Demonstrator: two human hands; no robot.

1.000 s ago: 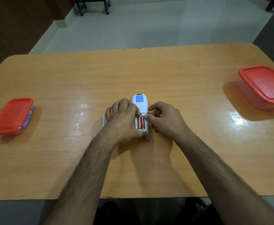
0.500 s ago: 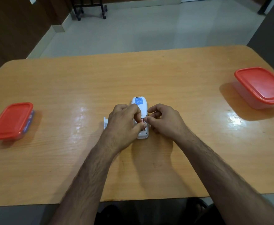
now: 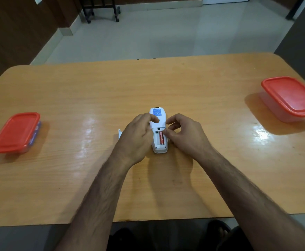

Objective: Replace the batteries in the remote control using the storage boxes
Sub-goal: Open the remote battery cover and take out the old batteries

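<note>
One battery (image 3: 161,137) visible in remote (image 3: 158,124); neighbouring slot behind left hand (image 3: 139,138).

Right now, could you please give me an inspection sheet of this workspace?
Surface: glossy wooden table, glare patches.
Job's things: white remote face down, compartment open, one red battery visible; small red-lidded box at left, large red-lidded box at right, both closed.
Clutter: white piece beside left hand, possibly the cover.
Grippers: left hand steadies remote; right hand fingers at the battery.
Cables: nothing seen.
Surroundings: tiled floor, wheeled stand.
</note>
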